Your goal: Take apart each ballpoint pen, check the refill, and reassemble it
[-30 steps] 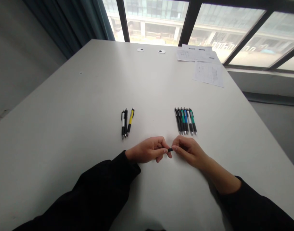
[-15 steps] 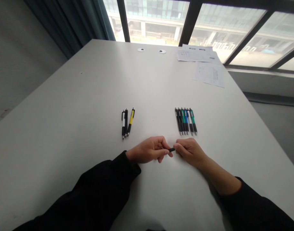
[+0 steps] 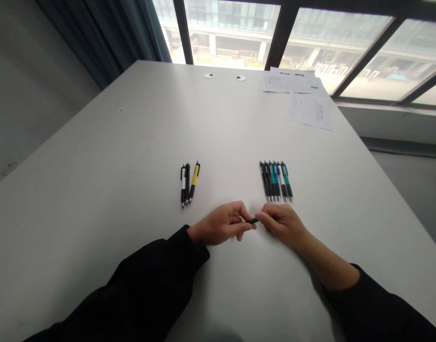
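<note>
Between my hands is a pen [image 3: 253, 221], of which only a short black stretch shows. My left hand [image 3: 227, 222] pinches one end of it between thumb and fingers. The fingers of my right hand [image 3: 280, 223] are wrapped round the other end and hide it. Left of centre lie three pens: a white one [image 3: 183, 185], a black one [image 3: 187, 184] and a slightly slanted yellow one [image 3: 194, 182]. Beyond my right hand several pens lie side by side in a row, among them a blue pen [image 3: 276, 180] and a green pen [image 3: 286, 182].
The white table [image 3: 150, 142] stretches to the window. Paper sheets [image 3: 310, 110] lie at its far right corner. Two white round cable-hole covers [image 3: 241, 78] are set near the far edge. A dark curtain [image 3: 132, 38] hangs behind the left corner.
My hands have stayed almost in place, still holding the pen. My right hand has shifted very slightly towards the left one. The pens on the table lie as before.
</note>
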The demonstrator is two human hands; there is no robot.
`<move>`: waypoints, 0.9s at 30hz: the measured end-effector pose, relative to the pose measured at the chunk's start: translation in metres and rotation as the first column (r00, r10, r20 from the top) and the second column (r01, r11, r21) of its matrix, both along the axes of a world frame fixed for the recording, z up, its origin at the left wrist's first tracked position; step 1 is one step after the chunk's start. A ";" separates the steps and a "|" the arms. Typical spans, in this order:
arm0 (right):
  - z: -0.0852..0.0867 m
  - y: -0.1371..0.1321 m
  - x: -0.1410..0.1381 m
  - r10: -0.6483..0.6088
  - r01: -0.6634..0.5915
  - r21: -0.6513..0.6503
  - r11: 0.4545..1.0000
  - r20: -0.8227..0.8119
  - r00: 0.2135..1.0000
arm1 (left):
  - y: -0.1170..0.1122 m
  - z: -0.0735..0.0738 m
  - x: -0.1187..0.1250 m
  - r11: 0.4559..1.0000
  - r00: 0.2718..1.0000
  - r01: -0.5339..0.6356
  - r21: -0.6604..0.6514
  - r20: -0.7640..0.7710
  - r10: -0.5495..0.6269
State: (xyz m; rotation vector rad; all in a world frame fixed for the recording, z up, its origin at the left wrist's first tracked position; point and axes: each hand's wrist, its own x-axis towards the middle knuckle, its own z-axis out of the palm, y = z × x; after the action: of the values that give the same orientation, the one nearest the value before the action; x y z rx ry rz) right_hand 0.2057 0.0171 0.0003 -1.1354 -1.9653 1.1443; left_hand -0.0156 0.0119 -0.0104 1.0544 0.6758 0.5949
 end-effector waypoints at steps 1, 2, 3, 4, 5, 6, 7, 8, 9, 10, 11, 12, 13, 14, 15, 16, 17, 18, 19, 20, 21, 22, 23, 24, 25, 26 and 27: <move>-0.001 0.000 0.001 -0.021 0.019 -0.051 0.999 -0.049 0.999 | 0.000 0.001 0.000 1.000 1.000 -0.015 0.006 0.000 0.015; -0.002 0.000 0.001 -0.048 0.036 -0.114 0.993 -0.102 0.994 | 0.000 0.002 0.000 1.000 1.000 -0.026 0.011 0.004 0.026; -0.004 0.000 0.002 -0.083 0.055 -0.180 0.982 -0.152 0.985 | 0.001 0.003 0.000 0.999 0.999 -0.034 0.014 0.013 0.034; -0.005 0.001 0.003 -0.132 0.081 -0.244 0.966 -0.199 0.971 | 0.001 0.004 0.000 0.999 0.999 -0.035 0.018 0.026 0.035; -0.007 0.002 0.003 -0.193 0.113 -0.303 0.946 -0.249 0.949 | 0.002 0.006 0.000 0.999 0.999 -0.027 0.025 0.039 0.026; -0.008 0.003 0.003 -0.263 0.149 -0.354 0.923 -0.300 0.917 | 0.002 0.008 -0.001 0.999 0.999 -0.012 0.037 0.045 0.010; -0.009 0.005 0.003 -0.333 0.182 -0.398 0.899 -0.353 0.874 | 0.003 0.010 -0.002 0.998 0.999 0.015 0.054 0.039 -0.017; -0.009 0.007 0.003 -0.395 0.206 -0.436 0.876 -0.404 0.825 | 0.004 0.012 -0.003 0.995 0.998 0.056 0.079 0.017 -0.058; -0.009 0.009 0.003 -0.442 0.217 -0.468 0.857 -0.449 0.776 | 0.004 0.014 -0.004 0.987 0.993 0.114 0.115 -0.022 -0.112; -0.009 0.010 0.003 -0.473 0.219 -0.491 0.843 -0.485 0.735 | 0.005 0.017 -0.005 0.971 0.983 0.179 0.161 -0.071 -0.170; -0.008 0.012 0.003 -0.490 0.215 -0.506 0.836 -0.509 0.707 | 0.006 0.019 -0.006 0.946 0.967 0.246 0.211 -0.123 -0.224; -0.007 0.013 0.003 -0.499 0.210 -0.515 0.831 -0.523 0.691 | 0.007 0.020 -0.007 0.915 0.948 0.308 0.259 -0.167 -0.271; -0.006 0.013 0.003 -0.504 0.208 -0.519 0.829 -0.531 0.682 | 0.008 0.022 -0.008 0.883 0.929 0.361 0.301 -0.199 -0.312; -0.005 0.014 0.002 -0.507 0.210 -0.521 0.827 -0.533 0.677 | 0.008 0.022 -0.008 0.856 0.915 0.397 0.331 -0.219 -0.340; -0.005 0.014 0.002 -0.508 0.212 -0.521 0.827 -0.531 0.678 | 0.008 0.022 -0.008 0.838 0.905 0.420 0.347 -0.232 -0.358; -0.004 0.013 0.002 -0.505 0.213 -0.518 0.828 -0.527 0.683 | 0.008 0.022 -0.008 0.830 0.900 0.430 0.354 -0.237 -0.366; -0.004 0.013 0.002 -0.498 0.209 -0.515 0.831 -0.523 0.691 | 0.008 0.021 -0.008 0.830 0.899 0.433 0.351 -0.242 -0.366; -0.005 0.012 0.003 -0.489 0.202 -0.512 0.835 -0.520 0.701 | 0.007 0.020 -0.007 0.835 0.901 0.425 0.348 -0.251 -0.354; -0.006 0.012 0.003 -0.473 0.186 -0.512 0.839 -0.515 0.714 | 0.007 0.019 -0.006 0.841 0.904 0.412 0.350 -0.268 -0.332; -0.008 0.011 0.004 -0.454 0.166 -0.513 0.842 -0.509 0.732 | 0.006 0.018 -0.006 0.845 0.907 0.398 0.356 -0.288 -0.306; -0.010 0.010 0.004 -0.429 0.145 -0.511 0.847 -0.499 0.753 | 0.006 0.017 -0.005 0.846 0.908 0.388 0.366 -0.308 -0.283; -0.012 0.009 0.005 -0.401 0.124 -0.508 0.853 -0.484 0.778 | 0.005 0.016 -0.005 0.843 0.908 0.380 0.381 -0.328 -0.261; -0.014 0.008 0.006 -0.370 0.106 -0.502 0.858 -0.462 0.806 | 0.005 0.015 -0.004 0.836 0.905 0.378 0.397 -0.348 -0.244; -0.015 0.008 0.007 -0.340 0.094 -0.494 0.864 -0.438 0.832 | 0.004 0.015 -0.004 0.829 0.903 0.379 0.412 -0.362 -0.233; -0.016 0.007 0.007 -0.315 0.088 -0.482 0.872 -0.413 0.855 | 0.004 0.015 -0.003 0.821 0.900 0.382 0.424 -0.372 -0.227; -0.016 0.006 0.007 -0.294 0.087 -0.467 0.880 -0.390 0.873 | 0.003 0.014 -0.003 0.814 0.898 0.385 0.435 -0.381 -0.221; -0.015 0.006 0.007 -0.274 0.086 -0.451 0.888 -0.371 0.887 | 0.003 0.014 -0.002 0.807 0.893 0.390 0.444 -0.395 -0.215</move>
State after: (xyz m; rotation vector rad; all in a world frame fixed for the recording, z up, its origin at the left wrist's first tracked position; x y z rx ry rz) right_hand 0.2124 0.0231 -0.0147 -1.1313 -1.2755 1.6069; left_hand -0.0177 0.0146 0.0037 1.7611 0.6230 0.3145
